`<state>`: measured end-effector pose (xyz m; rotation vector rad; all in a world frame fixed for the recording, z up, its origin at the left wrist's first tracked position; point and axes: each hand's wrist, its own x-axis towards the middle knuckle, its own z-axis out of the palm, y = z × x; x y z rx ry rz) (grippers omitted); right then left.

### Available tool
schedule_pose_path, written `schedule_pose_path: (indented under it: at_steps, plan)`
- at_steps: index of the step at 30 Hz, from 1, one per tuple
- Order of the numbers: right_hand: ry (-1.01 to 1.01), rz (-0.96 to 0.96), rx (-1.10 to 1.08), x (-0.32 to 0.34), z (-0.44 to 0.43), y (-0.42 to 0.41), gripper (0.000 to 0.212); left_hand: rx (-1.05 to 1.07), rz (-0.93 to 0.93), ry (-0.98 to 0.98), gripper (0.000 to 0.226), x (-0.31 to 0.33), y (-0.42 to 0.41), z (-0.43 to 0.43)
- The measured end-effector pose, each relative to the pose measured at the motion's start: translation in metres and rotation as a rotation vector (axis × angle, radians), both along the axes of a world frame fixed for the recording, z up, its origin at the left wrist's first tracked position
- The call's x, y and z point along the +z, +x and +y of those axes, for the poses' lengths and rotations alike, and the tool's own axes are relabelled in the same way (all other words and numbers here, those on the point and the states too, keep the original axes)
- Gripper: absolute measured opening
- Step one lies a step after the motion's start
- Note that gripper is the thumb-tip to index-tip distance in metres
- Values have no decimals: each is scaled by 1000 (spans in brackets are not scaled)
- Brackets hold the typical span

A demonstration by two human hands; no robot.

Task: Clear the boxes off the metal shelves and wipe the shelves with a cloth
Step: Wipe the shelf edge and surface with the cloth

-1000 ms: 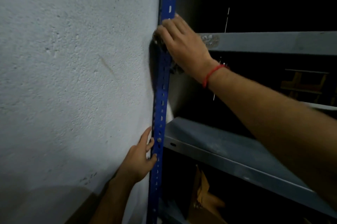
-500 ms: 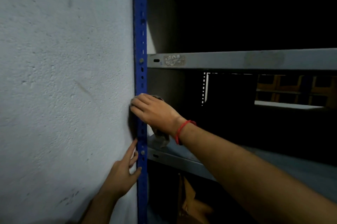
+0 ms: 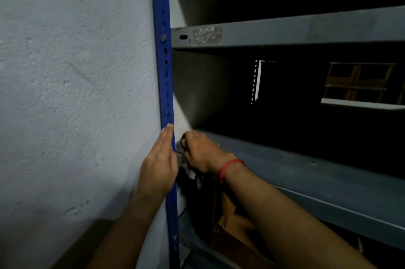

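My left hand lies flat, fingers straight, on the blue post; just right of it my right hand grips the cloth on the grey shelf, above a cardboard box, contents hidden.

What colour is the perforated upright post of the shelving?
Blue. The upright post shows clearly in the head view, running beside the grey shelf.

Two hands are counted, the left hand and the right hand, along with one cloth, one blue post, two near shelves, an upper shelf and a lower shelf, one cardboard box, one red band and one label.
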<state>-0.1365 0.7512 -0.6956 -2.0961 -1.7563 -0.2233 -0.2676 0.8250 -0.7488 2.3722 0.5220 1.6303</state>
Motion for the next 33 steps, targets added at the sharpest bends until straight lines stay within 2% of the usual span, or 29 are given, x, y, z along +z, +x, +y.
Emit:
schedule_pose_path:
  at_steps: [3,6,10,14,16,19,21,24,27,31,33]
  plan:
    - [-66,40,-4,9,18,6,35,33,7,78,56,-7,12,4]
    - [-110,109,-67,14,36,23,31,100,15,75,56,-16,17,2]
    - [-150,100,-299,20,41,54,35,178,54,74,57,-16,22,-1]
    - [-135,79,-510,16,8,53,38,186,56,-5,59,-15,22,-9]
    - [-104,52,-458,10,-13,33,36,206,34,-31,58,-15,27,-11]
    - [-31,62,-223,7,-20,3,32,245,17,-84,62,-15,32,-16]
    - [-43,96,-131,12,-3,-5,32,240,5,-181,64,-15,34,-19]
    - [-139,95,-107,19,36,3,34,253,-25,-154,64,-14,34,-21]
    - [-202,112,-223,27,48,39,38,255,-30,-187,62,-12,33,-22]
    - [-305,61,-486,31,5,93,41,214,-34,-168,60,-13,30,-19]
    - [-315,50,-560,29,-17,88,44,205,-60,-171,60,-14,32,-18]
